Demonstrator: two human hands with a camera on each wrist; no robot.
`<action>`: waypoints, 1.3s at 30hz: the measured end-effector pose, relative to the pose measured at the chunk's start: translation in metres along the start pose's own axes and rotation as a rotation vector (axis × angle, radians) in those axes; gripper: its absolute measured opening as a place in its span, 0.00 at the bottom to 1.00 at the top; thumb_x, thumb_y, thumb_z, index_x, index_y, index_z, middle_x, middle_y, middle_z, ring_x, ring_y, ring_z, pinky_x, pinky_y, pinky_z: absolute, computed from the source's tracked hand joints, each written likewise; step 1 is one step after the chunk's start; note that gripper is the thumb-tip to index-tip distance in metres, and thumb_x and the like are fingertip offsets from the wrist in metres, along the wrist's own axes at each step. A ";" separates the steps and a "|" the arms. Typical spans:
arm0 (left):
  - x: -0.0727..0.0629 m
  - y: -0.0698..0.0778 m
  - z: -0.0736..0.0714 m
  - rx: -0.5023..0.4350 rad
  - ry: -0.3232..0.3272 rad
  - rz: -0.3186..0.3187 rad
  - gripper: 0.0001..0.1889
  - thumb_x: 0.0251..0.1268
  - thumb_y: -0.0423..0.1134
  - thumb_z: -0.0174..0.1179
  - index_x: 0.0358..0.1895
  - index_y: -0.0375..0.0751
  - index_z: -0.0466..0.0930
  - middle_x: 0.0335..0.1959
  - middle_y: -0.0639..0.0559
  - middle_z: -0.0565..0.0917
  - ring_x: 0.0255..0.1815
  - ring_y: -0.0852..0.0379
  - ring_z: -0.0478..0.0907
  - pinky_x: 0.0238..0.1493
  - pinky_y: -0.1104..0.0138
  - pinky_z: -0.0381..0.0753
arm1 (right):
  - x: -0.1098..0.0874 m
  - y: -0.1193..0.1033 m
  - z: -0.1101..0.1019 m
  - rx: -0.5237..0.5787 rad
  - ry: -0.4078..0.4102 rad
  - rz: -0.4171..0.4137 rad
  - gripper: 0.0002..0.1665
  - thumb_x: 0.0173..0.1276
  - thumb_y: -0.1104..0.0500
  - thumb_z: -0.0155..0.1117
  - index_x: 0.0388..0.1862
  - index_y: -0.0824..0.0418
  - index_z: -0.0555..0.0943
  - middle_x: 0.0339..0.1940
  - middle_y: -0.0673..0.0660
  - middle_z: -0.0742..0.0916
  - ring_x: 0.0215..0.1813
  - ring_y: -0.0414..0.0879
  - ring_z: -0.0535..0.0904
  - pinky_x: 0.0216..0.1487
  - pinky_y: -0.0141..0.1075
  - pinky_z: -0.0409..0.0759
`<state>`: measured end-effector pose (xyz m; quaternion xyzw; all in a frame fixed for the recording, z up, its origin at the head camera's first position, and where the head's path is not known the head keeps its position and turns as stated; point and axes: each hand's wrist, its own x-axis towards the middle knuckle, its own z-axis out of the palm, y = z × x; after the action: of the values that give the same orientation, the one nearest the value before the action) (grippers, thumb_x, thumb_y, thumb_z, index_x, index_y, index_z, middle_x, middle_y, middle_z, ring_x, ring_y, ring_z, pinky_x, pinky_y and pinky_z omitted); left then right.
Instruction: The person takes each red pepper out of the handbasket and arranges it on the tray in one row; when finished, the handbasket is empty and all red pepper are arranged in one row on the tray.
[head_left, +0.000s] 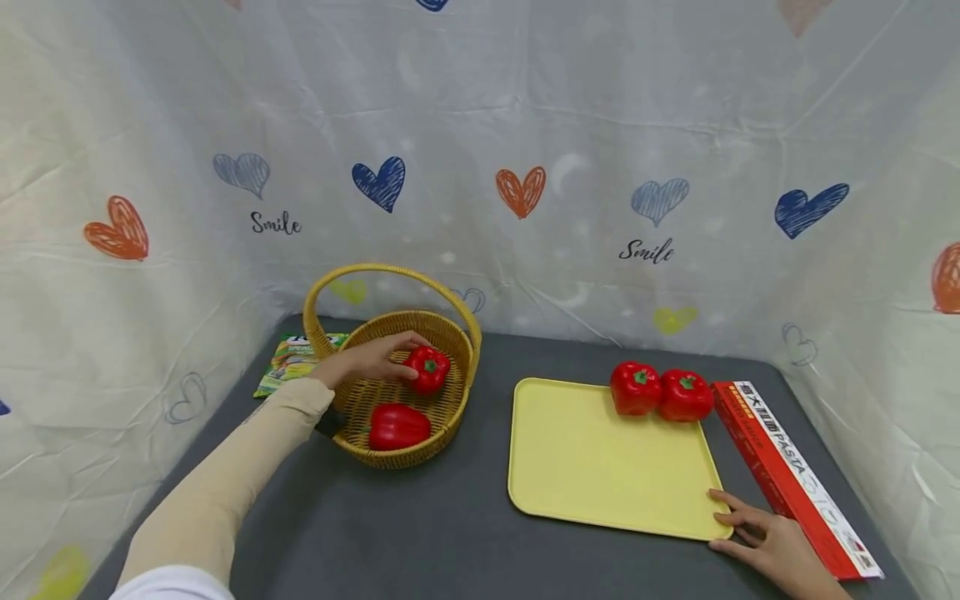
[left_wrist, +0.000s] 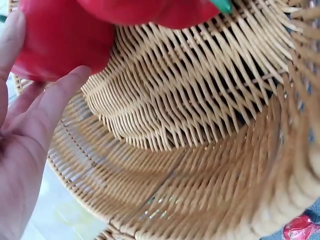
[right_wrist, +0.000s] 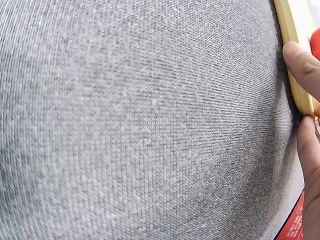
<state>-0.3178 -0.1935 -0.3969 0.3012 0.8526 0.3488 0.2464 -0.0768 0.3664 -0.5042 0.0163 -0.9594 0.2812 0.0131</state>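
My left hand (head_left: 372, 358) reaches over the rim of a yellow wicker basket (head_left: 435, 437) and holds a red bell pepper (head_left: 427, 372) between thumb and fingers. Another red bell pepper (head_left: 398, 427) lies on its side nearer the basket's front. In the left wrist view, the held pepper (left_wrist: 65, 40) shows close between the fingertips. At the right, my right hand (head_left: 772, 542) grips the near right corner of a yellow tray (head_left: 607, 467), thumb at the front edge and fingers over the side. Two red bell peppers (head_left: 635, 388) (head_left: 686, 396) sit side by side at the tray's far right corner.
A red and white pasta box (head_left: 795, 479) lies along the tray's right side. Behind the basket's left side is a green and yellow packet (head_left: 291, 364). The basket's tall arched handle (head_left: 382, 268) stands up. A printed curtain (head_left: 480, 125) encloses the grey table (head_left: 420, 533).
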 end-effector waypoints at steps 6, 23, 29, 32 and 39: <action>-0.003 -0.004 -0.001 -0.120 0.050 -0.066 0.25 0.72 0.38 0.55 0.65 0.33 0.56 0.73 0.33 0.54 0.75 0.35 0.44 0.67 0.44 0.60 | 0.000 0.000 0.001 -0.027 -0.019 0.023 0.28 0.42 0.44 0.80 0.39 0.61 0.88 0.54 0.63 0.84 0.48 0.48 0.83 0.34 0.30 0.83; 0.003 -0.002 0.000 0.038 0.169 -0.026 0.29 0.66 0.37 0.62 0.69 0.35 0.66 0.64 0.39 0.73 0.59 0.47 0.74 0.51 0.62 0.76 | -0.001 0.005 0.008 -0.016 0.049 0.013 0.23 0.40 0.47 0.82 0.34 0.59 0.89 0.47 0.43 0.86 0.38 0.20 0.75 0.25 0.25 0.76; 0.001 -0.004 0.000 0.019 0.215 -0.017 0.29 0.62 0.35 0.64 0.66 0.33 0.69 0.60 0.39 0.77 0.52 0.45 0.77 0.54 0.60 0.77 | -0.002 0.004 0.009 -0.002 0.052 0.025 0.23 0.40 0.48 0.82 0.34 0.60 0.89 0.47 0.45 0.86 0.38 0.20 0.75 0.24 0.25 0.75; 0.000 -0.004 -0.001 -0.040 0.223 -0.008 0.29 0.62 0.33 0.64 0.66 0.32 0.69 0.62 0.37 0.75 0.63 0.41 0.70 0.60 0.53 0.73 | -0.001 0.004 0.009 0.002 0.056 0.022 0.23 0.40 0.49 0.82 0.34 0.60 0.89 0.47 0.45 0.87 0.37 0.21 0.76 0.24 0.25 0.75; -0.002 -0.002 -0.001 -0.146 0.240 0.000 0.30 0.61 0.29 0.64 0.67 0.31 0.68 0.64 0.36 0.72 0.64 0.41 0.69 0.59 0.53 0.74 | -0.001 0.004 0.009 0.012 0.056 0.015 0.23 0.40 0.49 0.82 0.34 0.61 0.89 0.47 0.44 0.86 0.38 0.20 0.76 0.24 0.25 0.76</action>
<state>-0.3185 -0.1965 -0.3974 0.2383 0.8483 0.4436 0.1639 -0.0764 0.3646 -0.5140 0.0011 -0.9570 0.2874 0.0379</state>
